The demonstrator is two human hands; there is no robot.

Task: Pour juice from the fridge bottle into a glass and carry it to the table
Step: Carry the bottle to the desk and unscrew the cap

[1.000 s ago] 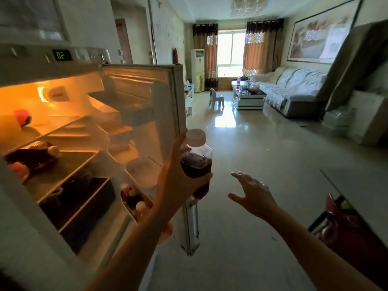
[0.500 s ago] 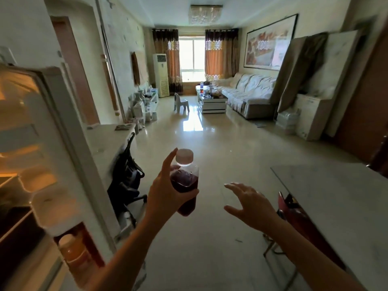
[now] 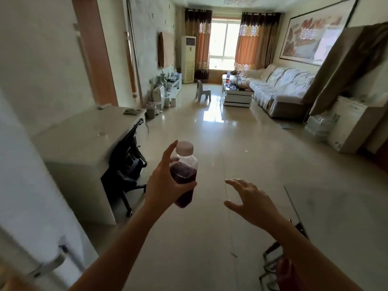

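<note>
The left hand has its grip closed round the lower body of the bottle, mid-frame above the floor; the right hand hovers beside it, open and empty. With only fingers pinching a chilled (likely damp) bottle, it could slip in transit. Its long axis runs near upright, cap up and leaning slightly left; no glass shows.

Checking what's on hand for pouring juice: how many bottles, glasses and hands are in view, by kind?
Bottles: 1, the bottle of dark juice, capped, held in the left hand
Glasses: 0 that I can make out
Hands: 2, the left hand and the right hand, open and empty
Total: 3
</note>
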